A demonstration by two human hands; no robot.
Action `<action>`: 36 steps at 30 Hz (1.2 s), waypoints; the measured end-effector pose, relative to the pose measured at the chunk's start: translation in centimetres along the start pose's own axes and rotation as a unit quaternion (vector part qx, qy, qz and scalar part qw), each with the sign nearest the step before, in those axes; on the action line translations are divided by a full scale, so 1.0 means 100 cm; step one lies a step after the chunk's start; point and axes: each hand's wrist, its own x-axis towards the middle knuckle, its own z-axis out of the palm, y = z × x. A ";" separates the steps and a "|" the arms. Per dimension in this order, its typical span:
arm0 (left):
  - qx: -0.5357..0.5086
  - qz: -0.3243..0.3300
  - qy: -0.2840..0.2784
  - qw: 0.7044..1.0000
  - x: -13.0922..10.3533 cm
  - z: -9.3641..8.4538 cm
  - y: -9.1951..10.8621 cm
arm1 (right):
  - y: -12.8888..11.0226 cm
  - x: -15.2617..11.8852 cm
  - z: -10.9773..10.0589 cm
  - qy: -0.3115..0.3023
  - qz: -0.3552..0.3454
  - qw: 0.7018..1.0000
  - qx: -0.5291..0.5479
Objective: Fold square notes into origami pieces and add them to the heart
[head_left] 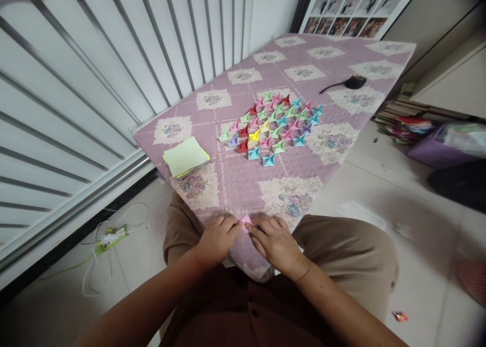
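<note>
A small folded piece of pink paper lies at the near corner of the table, partly covered by fingers. My left hand is closed on its left edge, with the fingertips pressed to the paper. From the other side, my right hand presses its fingers on the paper's right part. Farther up the cloth stand several small folded paper shapes in rows, in red, pink, green, blue, yellow and purple. To their left lies a stack of paper sheets, pale green on top with yellow below.
A purple floral tablecloth covers the table, with a black object with a thin tail at its far right. White railing runs along the left. A power strip with cables lies on the floor, and a purple bin stands right.
</note>
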 end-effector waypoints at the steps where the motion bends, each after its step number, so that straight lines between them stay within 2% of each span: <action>1: 0.004 -0.005 0.000 1.000 0.000 0.001 0.001 | 0.001 0.000 0.000 -0.002 -0.004 1.000 0.000; 11: 0.044 -0.025 0.001 0.999 0.000 -0.001 0.007 | 0.005 0.001 -0.003 -0.006 -0.005 1.000 0.009; 18: 0.033 -0.051 0.026 0.998 -0.008 0.008 0.013 | 0.003 -0.007 0.002 0.005 0.012 1.000 0.005; 21: 0.009 -0.072 0.021 0.997 -0.004 0.005 0.014 | 0.000 -0.007 0.003 0.012 0.024 1.000 0.014; 26: -0.080 -0.135 -0.019 0.987 0.019 -0.012 0.010 | -0.008 0.004 0.005 0.045 0.095 0.994 0.031; 29: -0.094 -0.166 -0.025 0.981 0.031 -0.018 0.008 | -0.013 0.011 0.010 0.064 0.149 0.987 0.016; 33: -0.119 -0.180 -0.022 0.976 0.036 -0.018 0.008 | -0.015 0.014 0.015 0.081 0.173 0.981 0.018; 36: -0.137 -0.177 -0.040 0.974 0.036 -0.019 0.007 | -0.014 0.014 0.015 0.093 0.183 0.978 0.027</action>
